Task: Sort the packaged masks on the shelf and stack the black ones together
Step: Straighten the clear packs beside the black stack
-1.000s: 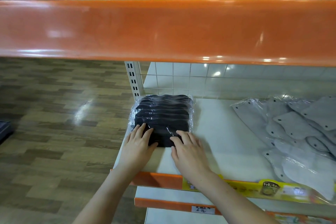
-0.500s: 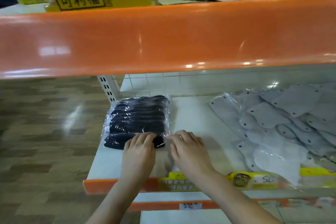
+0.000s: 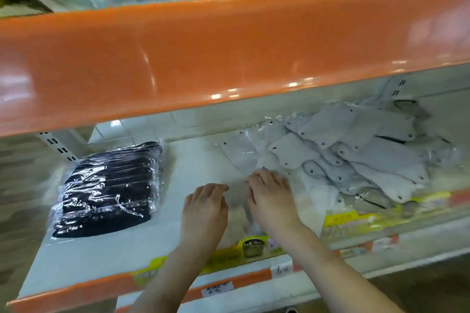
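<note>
Bare fingers: those of the right hand (image 3: 270, 199) lie loosely bent on the near edge of the grey pile, holding nothing that can be made out; motion blur hides any pinch.
Left hand (image 3: 206, 208): fingers relaxed and empty, hovering over or resting on the bare white shelf (image 3: 193, 160) between the two groups; contact unclear.
Grey packaged masks (image 3: 356, 152): sprawled and overlapping at the shelf's right, apparently the unsorted heap where any stray dark pack would hide.
Black packaged masks (image 3: 109, 188): one stack in clear wrap at the shelf's left end, well apart from both hands, set aside so colours stay separate.
Orange shelf lip (image 3: 229, 53): overhangs the scene above.
</note>
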Demonstrator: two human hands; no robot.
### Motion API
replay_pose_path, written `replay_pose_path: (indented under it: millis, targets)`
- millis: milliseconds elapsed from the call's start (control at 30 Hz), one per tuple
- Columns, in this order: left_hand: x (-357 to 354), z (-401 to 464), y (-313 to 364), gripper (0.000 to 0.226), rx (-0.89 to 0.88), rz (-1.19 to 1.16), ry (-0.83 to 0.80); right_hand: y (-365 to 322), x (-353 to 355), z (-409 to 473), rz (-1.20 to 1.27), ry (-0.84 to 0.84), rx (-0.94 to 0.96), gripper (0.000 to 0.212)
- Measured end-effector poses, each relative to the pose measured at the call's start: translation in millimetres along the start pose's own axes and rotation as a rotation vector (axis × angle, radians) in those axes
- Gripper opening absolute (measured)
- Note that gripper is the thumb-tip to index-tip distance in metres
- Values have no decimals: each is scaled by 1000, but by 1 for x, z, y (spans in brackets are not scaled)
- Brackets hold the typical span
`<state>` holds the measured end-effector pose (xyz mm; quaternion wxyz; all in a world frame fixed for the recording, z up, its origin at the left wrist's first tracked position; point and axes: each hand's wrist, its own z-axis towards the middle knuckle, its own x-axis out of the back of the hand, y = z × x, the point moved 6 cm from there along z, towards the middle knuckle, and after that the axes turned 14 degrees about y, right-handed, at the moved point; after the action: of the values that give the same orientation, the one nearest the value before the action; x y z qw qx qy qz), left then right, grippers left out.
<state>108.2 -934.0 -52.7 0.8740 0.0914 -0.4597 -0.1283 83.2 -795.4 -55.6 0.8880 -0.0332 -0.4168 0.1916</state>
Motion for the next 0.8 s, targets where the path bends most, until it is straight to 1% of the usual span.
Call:
replay_pose_path:
  millis: [33,133,267,400,533,700,800]
  targets:
    - [-5,1,8,37,-7,-2,-9,10,2,0,-10,12,-9,17]
    - [-18,1,32,38,-29,-19,-29,39,5,1,-51,21,-33,27]
    - [-32,4,61,36,-52,-43,-49,78,3,3,-103,-5,-103,35]
    - [-42,9,90,32,-73,-116,-6,114,14,5,-47,34,-169,33]
    - [-51,19,126,33,-107,-177,27,147,25,7,-106,26,-148,45]
    - [-73,25,157,29,-99,-220,7,171,22,-2,-128,-4,-123,62]
    - [-84,24,168,29,-84,-169,-4,174,20,-7,-115,-1,-119,61]
